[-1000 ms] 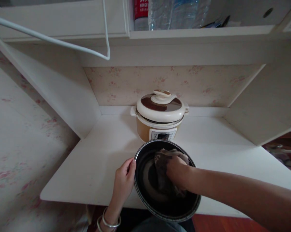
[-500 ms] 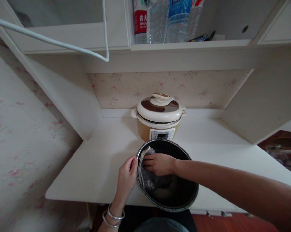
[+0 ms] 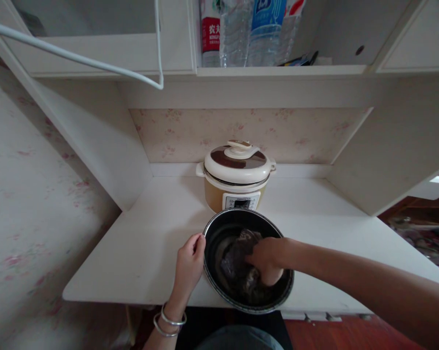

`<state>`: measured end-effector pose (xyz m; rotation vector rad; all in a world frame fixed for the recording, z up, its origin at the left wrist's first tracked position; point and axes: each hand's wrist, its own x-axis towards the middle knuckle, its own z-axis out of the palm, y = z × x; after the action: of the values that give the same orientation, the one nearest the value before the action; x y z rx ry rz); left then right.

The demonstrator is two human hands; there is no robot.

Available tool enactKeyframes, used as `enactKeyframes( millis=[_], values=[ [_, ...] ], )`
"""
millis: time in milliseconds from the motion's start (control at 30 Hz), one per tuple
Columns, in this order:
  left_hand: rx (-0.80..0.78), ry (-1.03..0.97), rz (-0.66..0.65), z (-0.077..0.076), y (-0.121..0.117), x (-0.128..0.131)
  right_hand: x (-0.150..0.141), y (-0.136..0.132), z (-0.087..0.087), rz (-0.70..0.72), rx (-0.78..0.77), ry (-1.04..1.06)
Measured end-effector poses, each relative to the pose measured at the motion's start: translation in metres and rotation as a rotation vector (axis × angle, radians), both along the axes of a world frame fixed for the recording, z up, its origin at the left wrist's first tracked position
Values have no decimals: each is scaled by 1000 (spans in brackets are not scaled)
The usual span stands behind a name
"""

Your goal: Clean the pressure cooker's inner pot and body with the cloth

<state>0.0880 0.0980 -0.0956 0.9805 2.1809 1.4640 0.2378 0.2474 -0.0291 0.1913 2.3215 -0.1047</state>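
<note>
A round dark inner pot [image 3: 212,238] is tilted toward me at the front of the white table. My left hand [image 3: 190,260], with two silver bangles at the wrist, is closed on the pot's left rim. Inside the pot, my right hand [image 3: 268,260] presses a crumpled grey cloth [image 3: 236,260] against the bottom. Its fingers are bent into the cloth and partly hidden by it. Behind the pot stands a cream and gold electric pressure cooker [image 3: 237,170] with its brown-topped lid on.
Plastic bottles [image 3: 236,36] stand on the shelf above. A white bent rod [image 3: 77,56] juts in at upper left. Side panels [image 3: 394,141] flank the white table [image 3: 139,253]. Below its front edge a rounded dark object [image 3: 239,339] partly shows.
My right hand has moved the cloth from the pot's left inner wall to the middle and right of its bottom. My left hand keeps its hold on the rim.
</note>
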Motion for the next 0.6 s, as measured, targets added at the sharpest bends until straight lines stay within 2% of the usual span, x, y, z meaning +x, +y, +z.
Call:
enactKeyframes(
  millis=[133, 267, 333, 500, 600],
  values=[
    [10, 3, 3, -1, 1, 1, -11, -4, -6, 18, -259, -78],
    [21, -5, 18, -4, 2, 1, -19, -10, -17, -119, -465, 43],
    [27, -15, 30, -4, 3, 0, -22, -15, -23, -294, -534, 193],
    [26, -31, 15, -4, 3, 0, -34, -22, -38, -1002, -905, 493],
    [34, -51, -4, -3, 3, 0, -40, -18, -41, -1302, -1064, 625]
  ],
)
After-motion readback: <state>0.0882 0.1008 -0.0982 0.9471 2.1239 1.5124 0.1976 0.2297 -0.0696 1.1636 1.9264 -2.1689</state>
